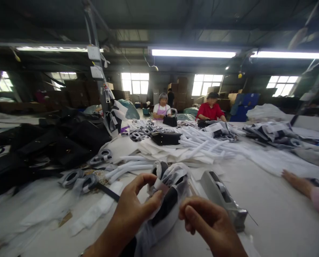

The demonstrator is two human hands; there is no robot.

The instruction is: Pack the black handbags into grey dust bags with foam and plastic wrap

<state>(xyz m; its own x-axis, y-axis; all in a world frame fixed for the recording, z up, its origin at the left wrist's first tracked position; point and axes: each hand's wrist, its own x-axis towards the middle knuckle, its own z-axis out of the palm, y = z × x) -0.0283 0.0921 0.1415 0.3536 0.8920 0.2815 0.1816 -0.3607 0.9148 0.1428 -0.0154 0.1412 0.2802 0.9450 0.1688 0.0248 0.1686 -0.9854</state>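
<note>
My left hand is closed in a pinch on a black strap wrapped in thin white plastic film, held above the white table. Just to the right of the bundle, my right hand has its fingers curled shut at the film's edge; what it grips is hidden. A grey tape dispenser stands directly behind my right hand. Coiled wrapped straps lie to the left of my left hand.
A heap of black bags fills the left side. White rolled paper sticks and wrapped goods cover the table's middle and right. Another person's hand and pink sleeve rest at the right edge. Two people work at the far end.
</note>
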